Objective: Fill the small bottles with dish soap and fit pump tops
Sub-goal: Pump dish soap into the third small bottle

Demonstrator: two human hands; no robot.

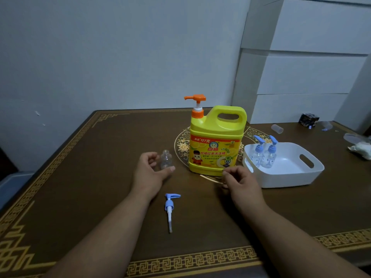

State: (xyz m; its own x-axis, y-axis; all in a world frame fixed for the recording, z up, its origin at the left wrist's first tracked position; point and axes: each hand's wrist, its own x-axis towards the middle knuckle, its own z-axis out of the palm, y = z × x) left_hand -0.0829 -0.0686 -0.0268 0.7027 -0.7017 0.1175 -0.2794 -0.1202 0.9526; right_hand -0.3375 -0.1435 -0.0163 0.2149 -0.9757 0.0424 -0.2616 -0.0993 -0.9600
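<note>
clear ribbed bottle (166,158) | left hand (149,171) cupping | glossy yellow jug (215,145)

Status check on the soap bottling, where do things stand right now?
Left hand cupped around the empty small bottle, grip unclear. Right hand loosely curled, holding nothing, in front of the soap jug. Loose pump top flat on table. Nothing in the way.

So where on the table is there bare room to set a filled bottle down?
Bare: the table left of the left hand, and the basket's right half. Crowded: between small bottle, soap jug and loose pump top.
</note>
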